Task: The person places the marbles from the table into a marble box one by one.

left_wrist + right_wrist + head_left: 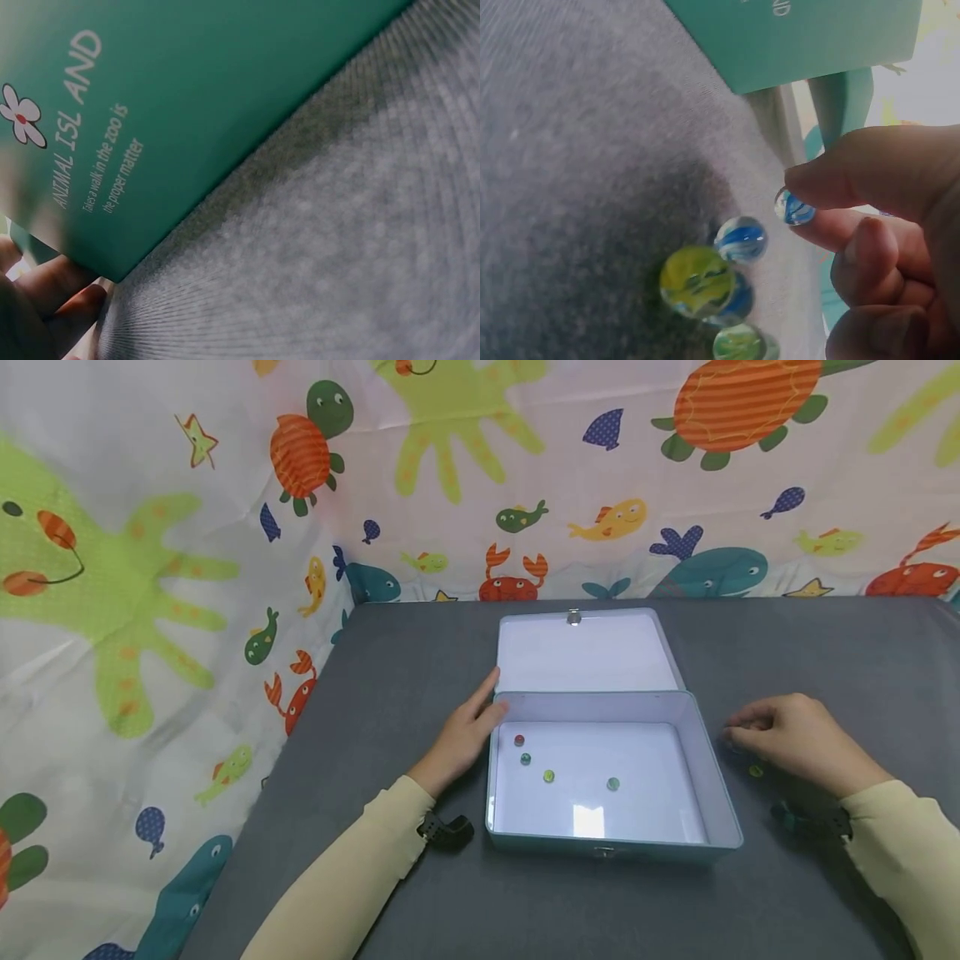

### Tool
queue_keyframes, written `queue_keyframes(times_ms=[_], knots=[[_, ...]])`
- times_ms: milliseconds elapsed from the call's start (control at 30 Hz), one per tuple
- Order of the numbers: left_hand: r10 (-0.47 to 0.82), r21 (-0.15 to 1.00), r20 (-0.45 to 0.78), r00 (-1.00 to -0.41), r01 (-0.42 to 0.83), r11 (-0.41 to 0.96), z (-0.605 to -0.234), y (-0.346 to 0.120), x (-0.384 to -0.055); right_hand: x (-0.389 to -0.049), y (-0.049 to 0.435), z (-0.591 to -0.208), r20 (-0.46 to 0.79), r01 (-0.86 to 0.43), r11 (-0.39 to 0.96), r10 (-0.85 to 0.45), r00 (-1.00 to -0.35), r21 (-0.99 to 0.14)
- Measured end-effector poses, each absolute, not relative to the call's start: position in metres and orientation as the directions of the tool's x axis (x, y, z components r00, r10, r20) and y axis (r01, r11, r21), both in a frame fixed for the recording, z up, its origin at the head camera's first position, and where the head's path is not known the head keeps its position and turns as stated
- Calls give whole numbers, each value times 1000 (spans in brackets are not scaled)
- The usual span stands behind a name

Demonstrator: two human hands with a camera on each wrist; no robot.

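Observation:
A green tin box (611, 852) with a pale inside stands with its lid (585, 652) folded back. Several small marbles lie in it, including a red one (519, 740) and a green one (613, 784). My left hand (459, 739) rests against its back left corner, fingers fairly straight; the left wrist view shows the fingertips (64, 289) by that corner. To the right of the box, my right hand (806, 739) pinches a blue-and-white marble (793, 207) between thumb and forefinger. Just below it, another blue-and-white marble (741, 238), a yellow one (697, 281) and a green one (739, 343) sit on the cloth.
Grey cloth (420, 652) covers the table. A curtain (450, 527) printed with sea animals hangs along the back and left. The lid's metal clasp (574, 617) points to the back. Dark bands (446, 832) sit at both wrists.

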State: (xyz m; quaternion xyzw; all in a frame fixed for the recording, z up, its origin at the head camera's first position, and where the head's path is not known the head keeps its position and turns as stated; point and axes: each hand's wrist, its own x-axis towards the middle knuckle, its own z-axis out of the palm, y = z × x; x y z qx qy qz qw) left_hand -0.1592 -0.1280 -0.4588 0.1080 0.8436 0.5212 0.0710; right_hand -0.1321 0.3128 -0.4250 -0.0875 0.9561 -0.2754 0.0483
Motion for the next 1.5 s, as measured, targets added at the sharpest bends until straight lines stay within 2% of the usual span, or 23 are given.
queue_keyframes(times_ms=[433,733,1167,1500], knots=[[230,868,14,-973,126,480,-454,-132,-156,-134,293,-411,34,-145,817,-151,-988,-559],[233,876,31,-972,139,462,-455,-133,-153,-133,279,-398,68,-123,795,-103,-992,-594],[217,878,34,-976,133,461,-454,-130,-158,-132,252,-371,190,-222,740,-129,-973,-635],[236,889,27,-971,131,439,-456,-127,-159,-133,237,-357,166,-206,733,-128,-978,-648]])
